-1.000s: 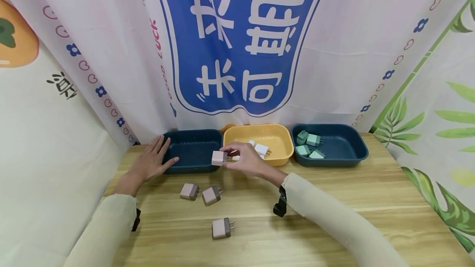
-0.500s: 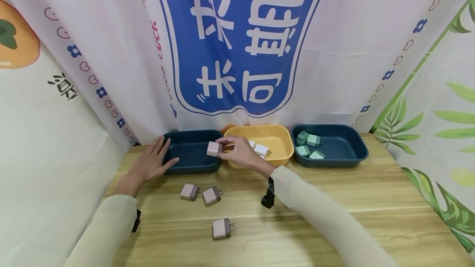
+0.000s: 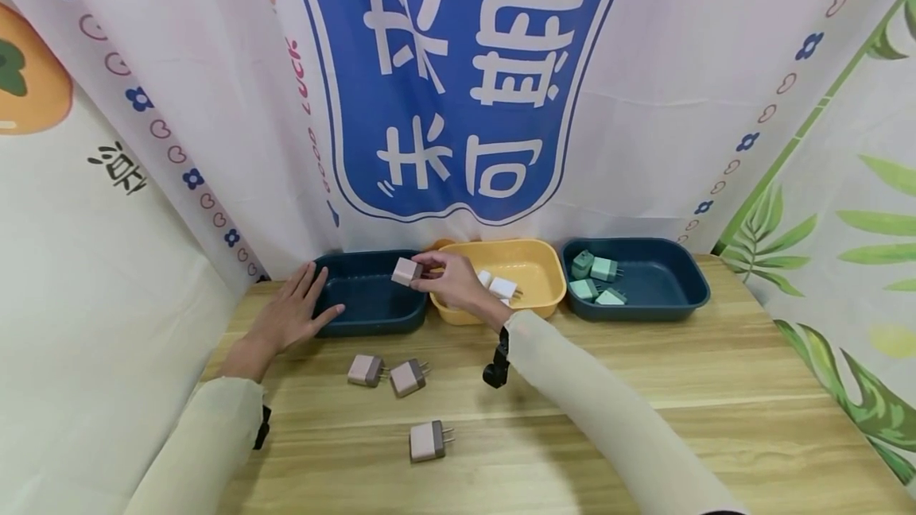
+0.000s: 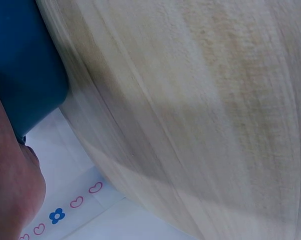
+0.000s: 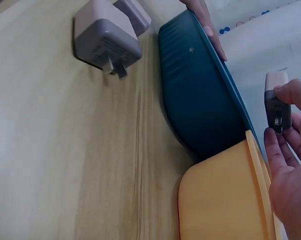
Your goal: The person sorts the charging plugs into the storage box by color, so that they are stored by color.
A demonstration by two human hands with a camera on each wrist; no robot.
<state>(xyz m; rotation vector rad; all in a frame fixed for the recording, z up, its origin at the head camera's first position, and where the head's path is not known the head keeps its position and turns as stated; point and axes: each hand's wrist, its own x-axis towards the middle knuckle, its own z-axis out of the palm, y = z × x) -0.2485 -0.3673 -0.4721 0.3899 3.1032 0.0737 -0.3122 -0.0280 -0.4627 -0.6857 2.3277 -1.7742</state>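
My right hand (image 3: 454, 283) pinches a pink charger plug (image 3: 406, 271) with a grey end, above the right part of the left dark-blue tray (image 3: 372, 326). In the right wrist view the same plug (image 5: 277, 102) sits between thumb and fingertips. My left hand (image 3: 286, 312) rests with spread, straight fingers against the left end of that tray. On the table in front lie three more pink-and-grey plugs: one plug (image 3: 365, 369) beside another plug (image 3: 407, 377), and a third plug (image 3: 427, 441) nearer me.
A yellow tray (image 3: 540, 310) with white plugs (image 3: 503, 288) stands in the middle, partly behind my right hand. The right dark-blue tray (image 3: 669, 310) holds several green plugs (image 3: 604, 269). A printed curtain (image 3: 630, 165) hangs behind the trays, at the back of the wooden table (image 3: 572, 420).
My right hand has carried the pink plug leftward and slightly farther back, from the gap near the yellow tray to over the left blue tray. My left hand has stayed in place.
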